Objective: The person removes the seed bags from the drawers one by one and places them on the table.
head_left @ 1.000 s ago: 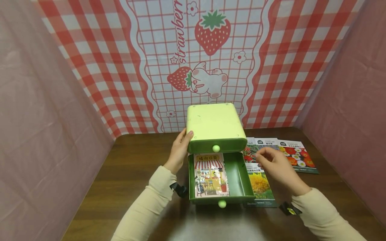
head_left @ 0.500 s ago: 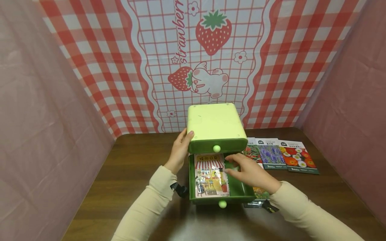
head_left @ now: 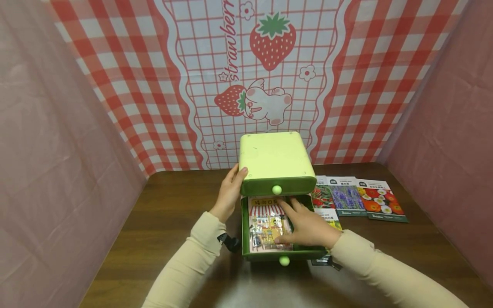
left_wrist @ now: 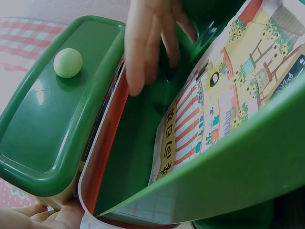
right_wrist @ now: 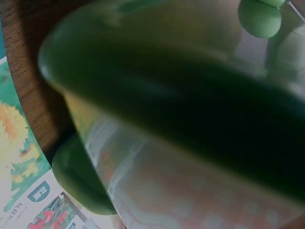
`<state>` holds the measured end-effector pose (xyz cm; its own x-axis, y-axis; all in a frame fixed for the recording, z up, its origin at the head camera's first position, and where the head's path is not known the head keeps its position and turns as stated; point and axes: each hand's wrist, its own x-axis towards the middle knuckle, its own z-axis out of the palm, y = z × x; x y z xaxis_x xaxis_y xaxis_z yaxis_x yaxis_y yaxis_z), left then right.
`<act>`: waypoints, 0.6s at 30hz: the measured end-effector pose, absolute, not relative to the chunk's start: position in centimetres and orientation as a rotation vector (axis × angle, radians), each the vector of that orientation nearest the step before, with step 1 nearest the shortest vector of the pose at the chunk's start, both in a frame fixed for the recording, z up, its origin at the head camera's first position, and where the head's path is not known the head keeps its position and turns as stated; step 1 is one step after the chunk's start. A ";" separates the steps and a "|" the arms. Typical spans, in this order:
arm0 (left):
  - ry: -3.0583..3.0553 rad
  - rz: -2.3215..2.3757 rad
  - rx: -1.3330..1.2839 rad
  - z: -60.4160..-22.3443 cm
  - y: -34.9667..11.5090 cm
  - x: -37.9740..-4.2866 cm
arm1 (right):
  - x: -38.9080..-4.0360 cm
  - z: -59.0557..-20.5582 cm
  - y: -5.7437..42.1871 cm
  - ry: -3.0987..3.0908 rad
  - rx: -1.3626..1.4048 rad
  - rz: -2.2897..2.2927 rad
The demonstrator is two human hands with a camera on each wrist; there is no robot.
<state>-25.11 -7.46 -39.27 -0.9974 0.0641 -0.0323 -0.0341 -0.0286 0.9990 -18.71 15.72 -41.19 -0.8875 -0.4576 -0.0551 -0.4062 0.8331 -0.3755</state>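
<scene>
A small two-drawer box point(head_left: 275, 156) with a pale yellow-green top and green drawers stands mid-table. Its lower drawer point(head_left: 285, 256) is pulled out and its upper one is in. Inside the lower drawer lies a glossy seed packet point(head_left: 265, 231) with a striped awning and shop picture, seen too in the left wrist view. My left hand point(head_left: 227, 194) rests against the box's left side, thumb at the front corner. My right hand point(head_left: 308, 224) reaches into the drawer with fingers spread, thumb and index finger over the packet's right part.
Several flower seed packets lie to the right: a lavender packet point(head_left: 346, 196), a red and white poppy packet point(head_left: 381, 201), a red flower packet point(head_left: 321, 196) and a yellow flower packet point(head_left: 327, 216) beside the drawer. A strawberry-print cloth point(head_left: 265, 107) hangs behind.
My right hand has moved left from above the packets on the table down into the open drawer, its fingers spreading over the packet there. My left hand has stayed at the box's side.
</scene>
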 end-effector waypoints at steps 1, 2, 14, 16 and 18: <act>2.143 2.202 0.030 -39.3 -7.4 -25.1 | -18.7 -41.3 15.7 2.879 -0.699 -0.509; 2.149 2.209 0.031 -39.7 -7.4 -25.4 | -18.7 -41.4 15.6 2.886 -0.717 -0.475; 2.137 2.202 0.049 -39.7 -7.6 -25.5 | -19.0 -42.3 15.4 2.836 -0.828 -0.331; 2.133 2.202 0.048 -39.7 -7.6 -25.5 | -19.0 -42.5 15.4 2.843 -0.849 -0.328; 2.132 2.203 0.043 -39.6 -7.6 -25.5 | -19.0 -42.6 15.3 2.846 -0.871 -0.335</act>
<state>-25.48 -7.63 -39.57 -0.9968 0.0737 -0.0321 -0.0345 -0.0314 0.9989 -19.05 15.29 -42.63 -0.8210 -0.5660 -0.0744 -0.5333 0.8069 -0.2541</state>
